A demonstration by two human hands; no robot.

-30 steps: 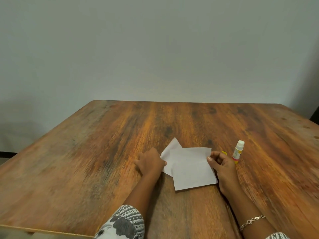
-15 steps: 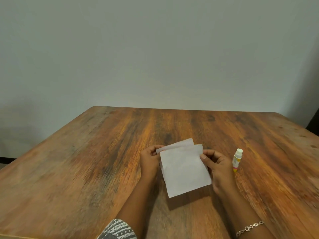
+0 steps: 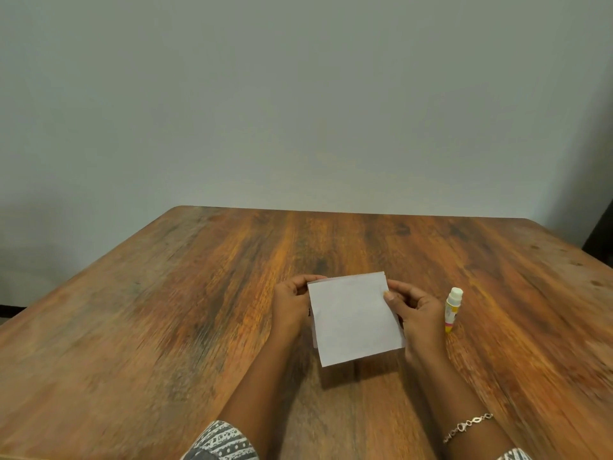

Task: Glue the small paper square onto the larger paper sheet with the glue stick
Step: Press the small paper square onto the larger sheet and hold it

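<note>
White paper (image 3: 355, 317), seemingly two stacked sheets, is held above the counter (image 3: 166, 310) near the middle of its near edge. It looks thin, light, limp and easily creased, so it is best taken by its side edges. The left hand (image 3: 290, 308) and right hand (image 3: 418, 313) each pinch one side edge; the glue stick (image 3: 452, 308) rests just beside the right hand.

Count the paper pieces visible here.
2, stacked between left hand and right hand: front sheet facing the camera; back sheet behind it, only edge slivers showing. Others may be hidden.
</note>
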